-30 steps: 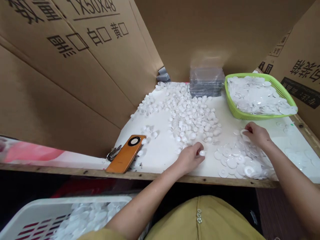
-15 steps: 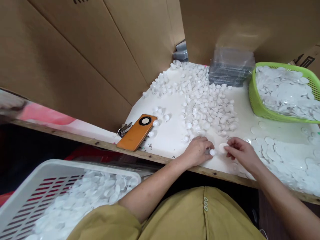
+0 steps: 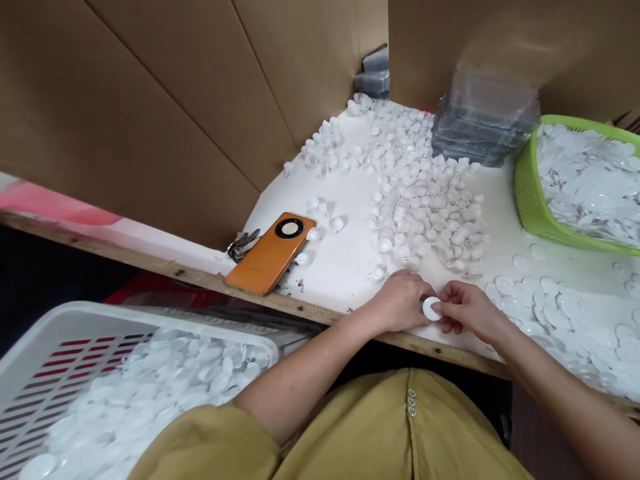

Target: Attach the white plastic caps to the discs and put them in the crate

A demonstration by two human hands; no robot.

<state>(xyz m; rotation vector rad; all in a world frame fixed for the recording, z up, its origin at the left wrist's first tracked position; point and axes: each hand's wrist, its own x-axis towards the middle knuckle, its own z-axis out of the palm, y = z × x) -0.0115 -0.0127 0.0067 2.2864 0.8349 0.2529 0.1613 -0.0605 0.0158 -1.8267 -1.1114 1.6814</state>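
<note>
I see white pieces (image 3: 165, 383) in white basket (image 3: 90, 317) and, on tabletop (image 3: 347, 257), green basket (image 3: 529, 193); right hand (image 3: 467, 310) pinches disc (image 3: 431, 309), left hand's (image 3: 401, 300) grip indeterminable.

No legible words, faint lettering on the orange phone (image 3: 270, 259) too small to read, cut-off dark print on cardboard (image 3: 633, 121) far right

Low in the middle, the disc (image 3: 432, 308) is hiding some fingertips of the left hand (image 3: 403, 301), so anything between them is not showing. The right edge is cutting off the green basket (image 3: 527, 193), the lower left corner the white basket (image 3: 55, 327). Marks on the phone (image 3: 270, 257) are looking too small to read. The cardboard (image 3: 175, 100) is running past the top.
</note>
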